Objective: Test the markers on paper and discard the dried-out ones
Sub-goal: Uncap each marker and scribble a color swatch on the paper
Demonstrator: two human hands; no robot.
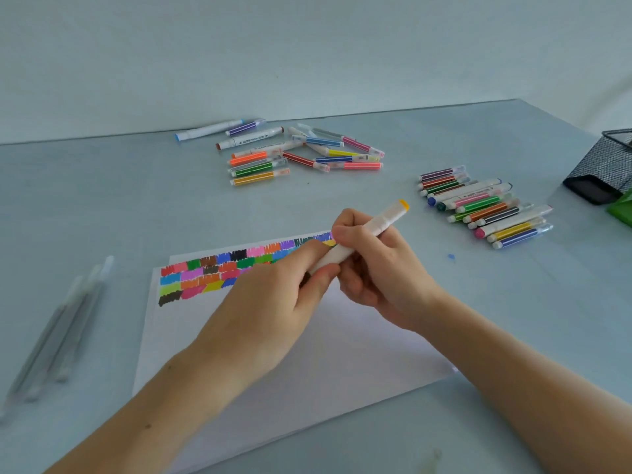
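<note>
Two forearms enter from the bottom edge, one at lower left, one at lower right. Both are bare from the frame edge up to the wrist: no sleeve or cuff shows on either. The left hand [273,289] and right hand [379,268] are bare as well, ungloved. No ring, watch, bracelet or strap shows on the visible fingers and wrists. A small dark spot sits on the left forearm. Fingernails are short and unpainted where visible.
</note>
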